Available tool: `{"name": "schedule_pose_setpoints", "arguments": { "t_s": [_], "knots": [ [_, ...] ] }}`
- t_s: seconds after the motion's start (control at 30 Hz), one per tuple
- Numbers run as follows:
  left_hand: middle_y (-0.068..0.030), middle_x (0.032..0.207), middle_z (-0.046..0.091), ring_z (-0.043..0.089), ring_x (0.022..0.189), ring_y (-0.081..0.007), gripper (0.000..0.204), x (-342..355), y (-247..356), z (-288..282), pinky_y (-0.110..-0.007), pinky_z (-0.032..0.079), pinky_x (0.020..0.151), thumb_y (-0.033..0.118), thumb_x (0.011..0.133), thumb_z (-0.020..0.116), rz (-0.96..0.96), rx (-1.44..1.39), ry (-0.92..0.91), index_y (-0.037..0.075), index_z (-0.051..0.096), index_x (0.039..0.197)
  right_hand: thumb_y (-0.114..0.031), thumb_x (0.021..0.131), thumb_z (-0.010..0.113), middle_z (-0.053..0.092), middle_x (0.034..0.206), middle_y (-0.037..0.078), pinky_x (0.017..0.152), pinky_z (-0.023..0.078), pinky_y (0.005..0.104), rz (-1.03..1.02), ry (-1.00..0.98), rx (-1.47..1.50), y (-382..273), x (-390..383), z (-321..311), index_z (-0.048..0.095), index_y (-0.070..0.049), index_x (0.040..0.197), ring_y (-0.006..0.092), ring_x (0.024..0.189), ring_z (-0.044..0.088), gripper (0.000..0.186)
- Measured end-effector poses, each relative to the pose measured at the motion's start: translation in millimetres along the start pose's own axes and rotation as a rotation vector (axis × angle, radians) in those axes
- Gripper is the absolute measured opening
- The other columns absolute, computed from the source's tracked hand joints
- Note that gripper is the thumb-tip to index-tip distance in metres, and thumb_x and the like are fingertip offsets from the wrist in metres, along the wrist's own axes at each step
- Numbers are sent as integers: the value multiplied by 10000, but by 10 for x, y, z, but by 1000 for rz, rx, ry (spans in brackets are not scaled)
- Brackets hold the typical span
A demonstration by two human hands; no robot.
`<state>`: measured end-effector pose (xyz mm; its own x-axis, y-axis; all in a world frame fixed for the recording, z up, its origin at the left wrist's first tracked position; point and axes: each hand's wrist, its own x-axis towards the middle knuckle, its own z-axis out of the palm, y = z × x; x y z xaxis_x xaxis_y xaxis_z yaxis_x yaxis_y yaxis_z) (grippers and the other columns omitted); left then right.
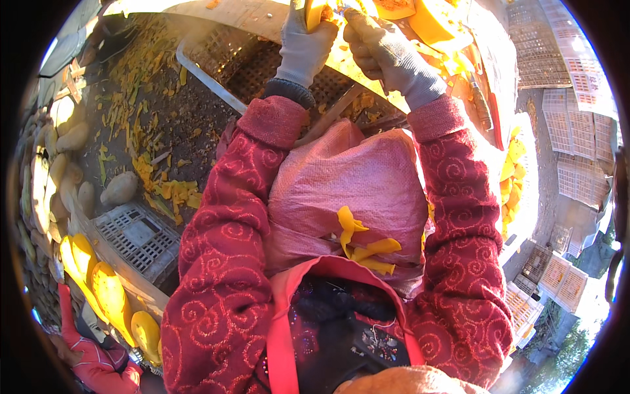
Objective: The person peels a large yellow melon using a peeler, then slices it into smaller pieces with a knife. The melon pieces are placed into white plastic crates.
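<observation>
Both my hands wear grey work gloves and are at the top edge of the view, over a board. My left hand (306,49) is closed around a piece of orange pumpkin (315,14), its stringy inner side facing my right hand. Close beside it, my right hand (384,52) is curled shut; whatever it grips is hidden by the fingers and glare. Past the right hand lie larger cut pumpkin pieces (434,25) with bright flesh. A knife-like tool with a brown handle (481,105) rests at the board's right side. Peel strips (369,251) lie on the pink sack cloth (351,187) over my lap.
Plastic crates (569,125) are stacked at the right. On the left stand a grey crate (134,236), whole tan pumpkins (73,138) in a heap, and peeled yellow ones (111,292). Peelings (174,190) litter the ground. Another person (98,361) is at lower left.
</observation>
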<state>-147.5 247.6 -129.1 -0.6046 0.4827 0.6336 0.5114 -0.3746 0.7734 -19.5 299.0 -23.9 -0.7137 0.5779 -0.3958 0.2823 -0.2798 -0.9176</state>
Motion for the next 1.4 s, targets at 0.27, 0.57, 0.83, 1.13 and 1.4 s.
{"name": "schedule_pose_setpoints", "arguments": {
  "t_s": [0.27, 0.57, 0.83, 1.13, 1.4],
  "knots": [
    [-152, 1366, 520, 542, 1178, -238, 639, 36, -31, -45, -327, 477, 958, 8, 854, 583, -60, -156, -117, 28, 370, 1457, -222, 950, 579, 479, 619, 4, 423, 321, 235, 34, -100, 164, 329, 59, -272, 605, -25, 935, 81, 489, 415, 199],
    [-143, 1427, 456, 466, 1269, -226, 576, 61, 7, -74, -329, 432, 1013, 150, 926, 603, -163, -628, -243, 32, 390, 1447, -285, 956, 587, 466, 583, -18, 404, 299, 246, 77, -148, 160, 352, 21, -311, 604, -40, 941, 80, 442, 378, 246],
    [-104, 1106, 646, 618, 957, -189, 424, 128, -165, -57, -331, 535, 804, 225, 906, 691, -390, -171, -83, 18, 566, 1254, -222, 940, 590, 570, 714, 4, 486, 431, 279, 4, -209, -132, 446, 103, -349, 616, -37, 1108, 118, 553, 515, 251],
    [-70, 976, 664, 616, 781, -145, 360, 39, -150, 16, -279, 534, 641, 140, 902, 674, -351, -335, 89, 23, 587, 1232, -381, 969, 551, 503, 664, -5, 487, 364, 246, -16, 3, -356, 160, -288, -127, 608, -67, 935, 96, 553, 437, 321],
    [-100, 1073, 649, 619, 883, -178, 447, 27, 83, -60, -299, 535, 722, 172, 914, 670, -253, -324, -34, 9, 535, 1307, -379, 989, 528, 460, 562, -43, 389, 323, 251, 109, -181, 8, 248, 98, -96, 615, -69, 885, 81, 415, 381, 338]
  ]
}}
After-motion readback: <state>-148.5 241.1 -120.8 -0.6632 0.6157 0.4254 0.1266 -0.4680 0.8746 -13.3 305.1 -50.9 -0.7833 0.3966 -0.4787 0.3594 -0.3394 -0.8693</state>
